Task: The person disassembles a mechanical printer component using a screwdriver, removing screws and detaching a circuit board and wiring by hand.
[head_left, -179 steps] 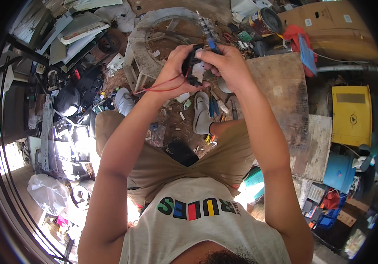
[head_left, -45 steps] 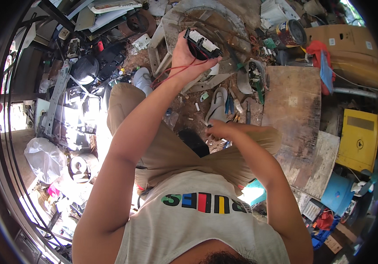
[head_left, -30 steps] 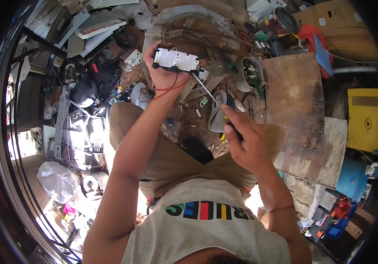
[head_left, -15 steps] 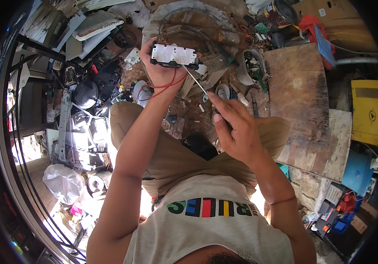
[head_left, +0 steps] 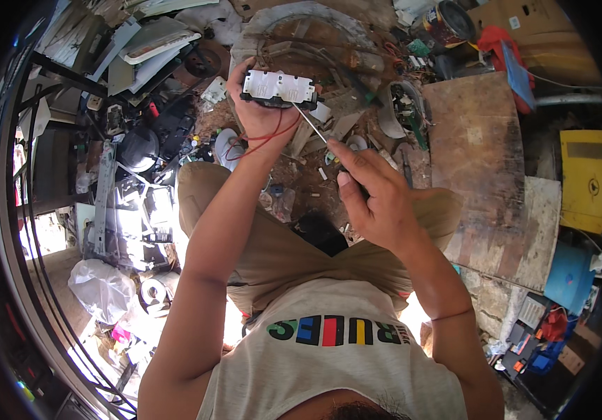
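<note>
L hand (head_left: 262,115) w/ white switch block (head_left: 278,87), R hand (head_left: 378,192) w/ screwdriver (head_left: 310,124).

A brown cardboard box (head_left: 525,28) with a small white label (head_left: 515,23) is seen at one o'clock, near the upper edge. A flat yellow case (head_left: 586,178) bearing a dark rectangular label (head_left: 586,150) and a small round dark mark is found at three o'clock. A crumpled clear plastic bag (head_left: 105,290) is seen at eight o'clock. No screens or signs are made out.
</note>
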`<move>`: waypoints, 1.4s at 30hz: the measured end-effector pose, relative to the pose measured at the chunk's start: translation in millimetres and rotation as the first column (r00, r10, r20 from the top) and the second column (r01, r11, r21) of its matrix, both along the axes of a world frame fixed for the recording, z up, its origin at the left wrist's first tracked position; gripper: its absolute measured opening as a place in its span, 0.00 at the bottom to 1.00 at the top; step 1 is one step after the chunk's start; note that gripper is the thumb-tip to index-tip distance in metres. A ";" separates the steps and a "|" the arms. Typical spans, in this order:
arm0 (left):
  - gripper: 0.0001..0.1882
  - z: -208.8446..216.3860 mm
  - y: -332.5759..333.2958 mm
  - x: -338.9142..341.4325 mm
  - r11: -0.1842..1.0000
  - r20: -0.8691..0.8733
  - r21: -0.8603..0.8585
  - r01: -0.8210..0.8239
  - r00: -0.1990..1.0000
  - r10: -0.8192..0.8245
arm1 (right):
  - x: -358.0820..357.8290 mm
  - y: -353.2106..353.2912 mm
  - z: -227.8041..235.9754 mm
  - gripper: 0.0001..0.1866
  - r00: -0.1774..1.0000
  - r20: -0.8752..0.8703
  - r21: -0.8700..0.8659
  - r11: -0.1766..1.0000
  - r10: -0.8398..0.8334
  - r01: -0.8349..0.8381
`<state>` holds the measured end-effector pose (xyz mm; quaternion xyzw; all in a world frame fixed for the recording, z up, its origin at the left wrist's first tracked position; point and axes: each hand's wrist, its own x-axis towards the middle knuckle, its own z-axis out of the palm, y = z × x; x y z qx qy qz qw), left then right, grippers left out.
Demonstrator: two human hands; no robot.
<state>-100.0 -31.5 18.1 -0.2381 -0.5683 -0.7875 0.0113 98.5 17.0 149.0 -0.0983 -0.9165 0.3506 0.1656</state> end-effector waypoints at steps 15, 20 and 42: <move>0.50 12.0 0.8 4.9 0.987 -0.096 -0.033 -0.159 0.983 0.155 | -15.0 -13.4 -46.9 0.23 0.989 -0.143 0.095 0.994 -0.038 0.052; 0.51 13.3 0.7 5.7 0.976 -0.111 -0.086 -0.199 0.976 0.189 | -16.6 -11.3 -46.1 0.23 0.988 -0.148 0.093 0.994 -0.036 0.050; 0.39 2.6 -1.7 1.0 0.905 -0.260 -0.222 -0.362 0.917 0.303 | -10.5 -1.2 -10.0 0.23 1.000 -0.005 0.090 0.996 -0.022 0.022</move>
